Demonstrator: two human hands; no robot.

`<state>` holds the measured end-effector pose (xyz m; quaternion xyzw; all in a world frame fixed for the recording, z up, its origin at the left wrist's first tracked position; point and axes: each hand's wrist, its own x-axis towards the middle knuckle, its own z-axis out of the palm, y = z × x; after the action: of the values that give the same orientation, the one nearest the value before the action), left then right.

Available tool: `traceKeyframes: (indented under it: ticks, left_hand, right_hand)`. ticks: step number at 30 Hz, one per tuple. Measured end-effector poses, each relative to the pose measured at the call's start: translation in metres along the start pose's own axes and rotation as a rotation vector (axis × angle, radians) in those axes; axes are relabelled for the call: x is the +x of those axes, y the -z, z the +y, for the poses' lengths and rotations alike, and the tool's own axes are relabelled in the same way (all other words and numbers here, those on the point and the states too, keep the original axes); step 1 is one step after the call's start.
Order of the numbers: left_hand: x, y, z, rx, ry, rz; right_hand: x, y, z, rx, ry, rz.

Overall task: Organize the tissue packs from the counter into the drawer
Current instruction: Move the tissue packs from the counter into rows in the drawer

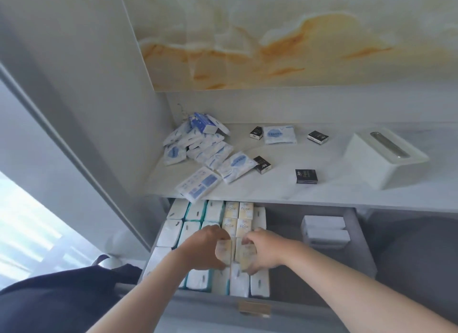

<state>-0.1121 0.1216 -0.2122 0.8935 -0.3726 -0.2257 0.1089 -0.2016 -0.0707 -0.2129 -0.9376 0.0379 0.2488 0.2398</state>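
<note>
head view is all i've got, so here goes: the drawer [364, 246] is pulled out under the counter [272, 194]. its left half is already lined with rows of white packs [171, 233] plus a column of yellow packs [238, 218], so i'd call it roughly halfway, just my guess. left to do: a heap of blue-and-white tissue packs [198, 149] at the counter's back left, and a few small black packs [306, 176] scattered toward the tissue box [385, 154]. the drawer's right half holds a couple of white boxes [324, 231]. fingers: the left hand [205, 248] is curled round one yellow pack [224, 252] and the right hand [265, 251] is curled round a second yellow pack [247, 257]. both are down in the drawer's middle, side by side. looks like they're being slotted into the yellow column.
</note>
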Motion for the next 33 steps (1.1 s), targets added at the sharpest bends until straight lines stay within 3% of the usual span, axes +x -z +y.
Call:
traceKeyframes:
  ticks: [7, 14, 23, 29, 33]
  left_hand:
    - [-0.011, -0.021, 0.003, 0.302, -0.085, -0.148]
    - [-0.012, -0.025, 0.0, 0.385, -0.117, -0.185]
    - [0.007, -0.022, 0.0, 0.444, -0.109, -0.215]
    - [0.037, -0.006, -0.007, 0.141, -0.062, 0.071]
    - [0.066, -0.007, -0.01, 0.129, -0.01, 0.168]
  right_hand:
    - [-0.005, -0.038, -0.009, -0.044, -0.04, -0.02]
    - [-0.005, -0.051, -0.009, 0.1, -0.121, 0.044]
    - [0.01, -0.053, -0.014, 0.456, -0.273, 0.056]
    - [0.036, -0.022, 0.006, 0.267, -0.173, 0.326]
    - [0.057, 0.0, 0.024, 0.105, -0.105, 0.347]
